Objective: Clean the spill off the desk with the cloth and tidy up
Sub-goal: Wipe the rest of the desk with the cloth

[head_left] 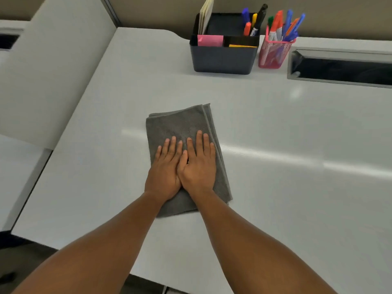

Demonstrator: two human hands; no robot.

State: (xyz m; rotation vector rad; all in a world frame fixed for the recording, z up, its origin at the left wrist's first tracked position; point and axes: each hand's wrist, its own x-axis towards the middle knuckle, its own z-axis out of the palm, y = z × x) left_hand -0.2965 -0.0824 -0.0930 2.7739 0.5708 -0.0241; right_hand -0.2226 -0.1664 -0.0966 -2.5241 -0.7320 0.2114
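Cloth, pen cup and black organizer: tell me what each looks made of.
Cloth: grey terry or microfibre by its look, matte, with a fuzzy nap and stitched hems, folded in layers under the left hand and right hand.
Pen cup: pink wire mesh, probably coated metal; pens show through the weave.
Black organizer: likely moulded plastic, with smooth, dull, faintly textured walls.

this is an office cubicle: a pale grey desk point(275, 128) sits boxed in by low partition panels point(53, 77) on the left and a beige wall behind. at the back stand a black desk organiser point(222, 58) with sticky notes and markers, a pink mesh pen cup point(273, 54) (crammed full), and a recessed cable tray point(341, 68).
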